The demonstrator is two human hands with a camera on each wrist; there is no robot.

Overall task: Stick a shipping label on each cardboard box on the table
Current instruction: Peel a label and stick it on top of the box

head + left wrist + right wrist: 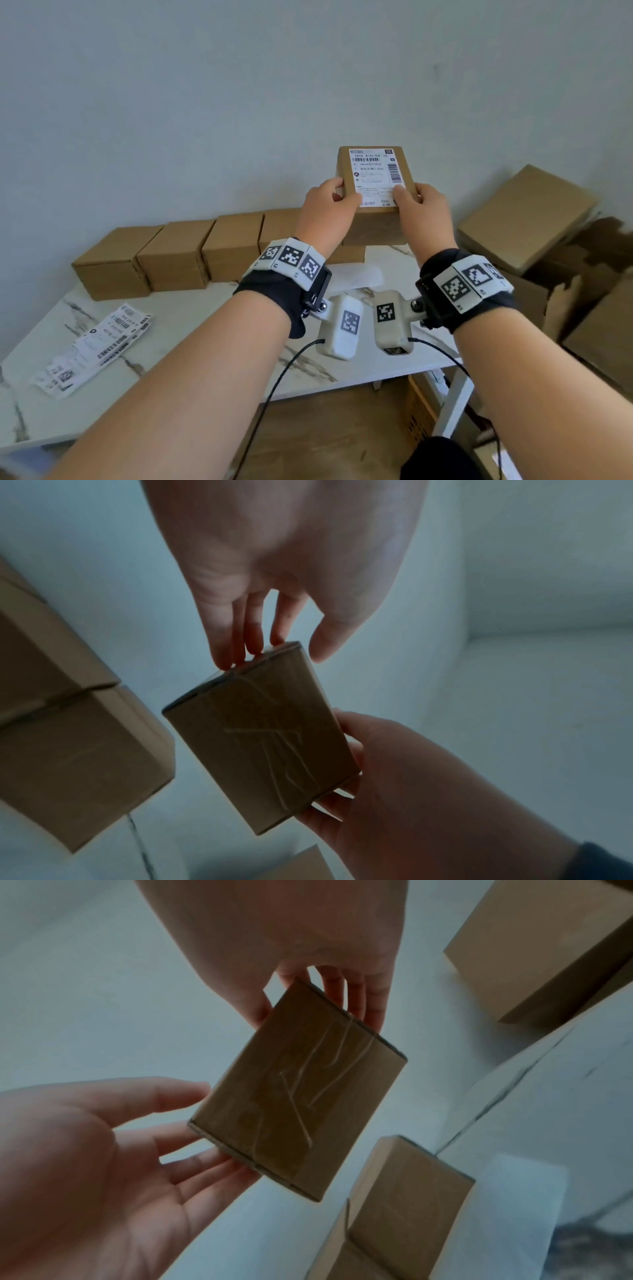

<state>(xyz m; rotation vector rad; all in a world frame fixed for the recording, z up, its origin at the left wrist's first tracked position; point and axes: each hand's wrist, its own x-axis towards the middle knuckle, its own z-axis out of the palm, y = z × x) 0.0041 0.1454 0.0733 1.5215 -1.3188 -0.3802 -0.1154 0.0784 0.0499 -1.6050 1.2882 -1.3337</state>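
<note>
A small cardboard box (373, 224) is held up above the white marble table (205, 325), with a white shipping label (375, 174) covering its top face. My left hand (337, 196) grips its left end and my right hand (409, 196) its right end, both thumbs lying on the label's near corners. The left wrist view shows the taped underside of the box (263, 737), with my left hand's fingertips (253, 642) on one end. In the right wrist view the box (298, 1088) hangs between my right hand (325, 999) and my left hand (198, 1123).
Several plain cardboard boxes (171, 253) stand in a row along the table's back edge. A stack of loose labels (92, 349) lies at the front left. A white paper strip (356, 277) lies below the held box. Larger boxes (524, 216) are piled off the table's right side.
</note>
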